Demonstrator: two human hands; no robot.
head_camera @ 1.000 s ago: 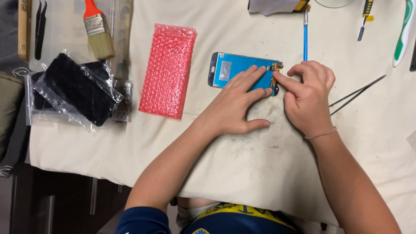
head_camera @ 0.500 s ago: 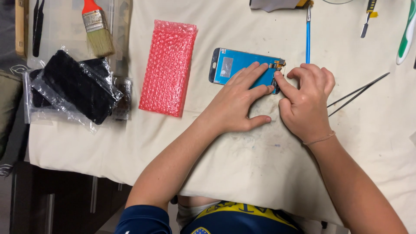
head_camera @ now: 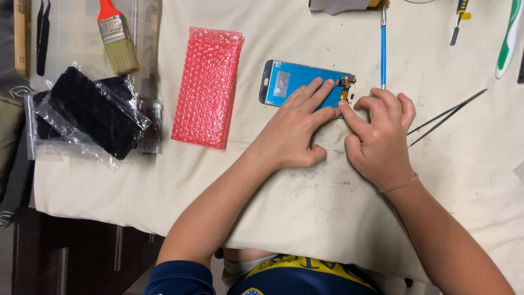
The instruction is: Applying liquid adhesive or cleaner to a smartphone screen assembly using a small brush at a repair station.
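Around the hands, a cream cloth (head_camera: 305,218) covers the table, smudged grey near its middle. Left of the work lies a pink bubble-wrap pouch (head_camera: 207,87), its long side running away from the person. Further left sit dark flat parts in clear crinkled bags (head_camera: 87,114), with a paintbrush (head_camera: 117,38) above them, red-handled with pale bristles. A thin blue tool (head_camera: 382,49) lies just beyond the right hand, pointing away. Black tweezers (head_camera: 445,116) lie slantwise to the right of that hand, near it but apart. A small screwdriver (head_camera: 457,24) and a green-and-white tool (head_camera: 508,41) rest near the far right edge.

The phone panel (head_camera: 295,83) lies flat on the cloth in front of the person, a thin blue rectangle with a dark rim. Its long axis runs left to right. The end with small gold-coloured connectors points right, toward the right hand.

The left hand (head_camera: 295,131) lies spread, fingers extended flat across the panel's near right part, pressing it down without gripping. The right hand (head_camera: 382,136) is loosely curled, its forefinger tip touching the panel's right end by the connectors; it holds nothing. Both hands hide the panel's near right corner.
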